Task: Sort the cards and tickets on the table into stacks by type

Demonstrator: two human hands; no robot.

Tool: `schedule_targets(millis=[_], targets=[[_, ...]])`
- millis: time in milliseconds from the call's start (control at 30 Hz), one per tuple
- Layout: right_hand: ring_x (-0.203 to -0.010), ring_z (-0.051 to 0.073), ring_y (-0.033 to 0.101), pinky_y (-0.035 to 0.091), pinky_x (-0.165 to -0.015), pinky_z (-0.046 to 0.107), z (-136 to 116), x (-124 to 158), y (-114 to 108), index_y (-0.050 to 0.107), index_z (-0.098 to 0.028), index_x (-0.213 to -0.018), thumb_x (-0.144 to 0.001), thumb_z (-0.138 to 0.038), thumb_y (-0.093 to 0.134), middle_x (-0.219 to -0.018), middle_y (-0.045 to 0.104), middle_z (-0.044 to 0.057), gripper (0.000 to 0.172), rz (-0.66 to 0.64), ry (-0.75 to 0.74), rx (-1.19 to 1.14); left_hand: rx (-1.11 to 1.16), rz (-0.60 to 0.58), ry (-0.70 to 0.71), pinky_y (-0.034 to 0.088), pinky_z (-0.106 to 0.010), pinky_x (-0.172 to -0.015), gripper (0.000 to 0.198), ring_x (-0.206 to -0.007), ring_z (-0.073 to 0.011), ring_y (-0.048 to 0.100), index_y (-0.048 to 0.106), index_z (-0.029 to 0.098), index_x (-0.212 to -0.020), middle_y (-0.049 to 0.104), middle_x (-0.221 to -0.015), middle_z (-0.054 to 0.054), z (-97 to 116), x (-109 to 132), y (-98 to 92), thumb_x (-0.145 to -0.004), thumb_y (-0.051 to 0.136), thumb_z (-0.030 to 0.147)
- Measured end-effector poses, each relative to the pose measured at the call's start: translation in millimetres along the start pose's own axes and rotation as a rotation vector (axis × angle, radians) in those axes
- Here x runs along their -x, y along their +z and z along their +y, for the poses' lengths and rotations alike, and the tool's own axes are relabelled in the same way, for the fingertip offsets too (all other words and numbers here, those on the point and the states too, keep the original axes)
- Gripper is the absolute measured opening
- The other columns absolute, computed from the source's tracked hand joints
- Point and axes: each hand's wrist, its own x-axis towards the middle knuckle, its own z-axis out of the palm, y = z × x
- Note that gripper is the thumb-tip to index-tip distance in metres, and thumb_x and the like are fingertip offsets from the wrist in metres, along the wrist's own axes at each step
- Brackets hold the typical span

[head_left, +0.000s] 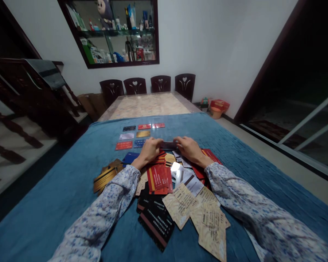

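Observation:
My left hand (pixel 150 148) and my right hand (pixel 190 147) hold a dark card (pixel 168 145) between them, one at each end, beyond a loose pile of cards. In that pile are red cards (pixel 157 177), black cards (pixel 158 225), beige patterned cards (pixel 213 225), gold cards (pixel 105 178) and white cards (pixel 192 185). Blue cards (pixel 130 157) show beside my left wrist. Farther off, several single cards lie apart in rows, among them a black card (pixel 129 128), a gold card (pixel 143 134) and a red card (pixel 124 145).
A blue cloth (pixel 71 163) covers the near part of the table, and its marble-like top (pixel 153 103) shows at the far end. Dark chairs (pixel 135 86) stand behind it. A wall cabinet (pixel 123 64) holds bottles. Red and orange containers (pixel 218 107) sit on the floor.

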Motion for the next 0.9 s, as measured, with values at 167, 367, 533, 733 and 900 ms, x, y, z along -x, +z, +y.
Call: schedule_targets(millis=[167,367,533,733,900], targets=[[-0.094,0.025,0.061,0.039,-0.080,0.032,-4.0,0.0,-1.7,0.064,-0.017,-0.125,-0.093,-0.013,0.058,-0.103,0.072,0.012,0.033,0.059,-0.083,0.042,0.016,0.040,-0.050,0.054,-0.033,-0.084,0.041,-0.085,-0.0219,0.065,0.078,0.018,-0.112,0.071,-0.089,-0.007,2.8,-1.8,-2.2,-0.081,0.054,0.004],[-0.107,0.030,0.057,0.039,-0.085,0.036,-2.6,0.6,-1.6,0.061,-0.015,-0.127,-0.089,-0.017,0.064,-0.116,0.069,0.017,0.039,0.121,-0.154,0.081,0.009,0.084,-0.061,0.055,-0.035,-0.084,0.037,-0.085,-0.0224,0.066,0.075,0.016,-0.111,0.072,-0.092,-0.009,0.7,-3.9,-0.7,-0.083,0.053,0.007],[-0.110,0.031,0.055,0.040,-0.086,0.037,-2.6,1.1,-3.4,0.060,-0.017,-0.128,-0.088,-0.019,0.064,-0.123,0.065,0.018,0.040,0.135,-0.141,0.086,0.036,0.090,-0.052,0.055,-0.035,-0.083,0.029,-0.087,-0.0227,0.067,0.073,0.017,-0.104,0.073,-0.091,-0.008,1.5,-4.3,-1.6,-0.084,0.054,0.009],[-0.111,0.031,0.053,0.041,-0.086,0.037,-4.2,0.9,-3.1,0.061,-0.015,-0.127,-0.088,-0.020,0.062,-0.124,0.063,0.019,0.039,0.169,-0.141,0.089,0.072,0.070,-0.082,0.054,-0.036,-0.086,0.027,-0.091,-0.0243,0.068,0.071,0.015,-0.105,0.073,-0.094,-0.010,5.9,-4.9,-3.1,-0.086,0.054,0.008],[-0.110,0.031,0.052,0.041,-0.085,0.038,-2.0,1.1,-2.8,0.063,-0.014,-0.125,-0.091,-0.021,0.060,-0.123,0.062,0.019,0.035,0.186,-0.150,0.111,0.096,0.078,-0.040,0.054,-0.036,-0.088,0.041,-0.087,-0.0227,0.068,0.066,0.016,-0.122,0.072,-0.093,-0.008,6.6,-2.6,-3.5,-0.084,0.053,0.005]])
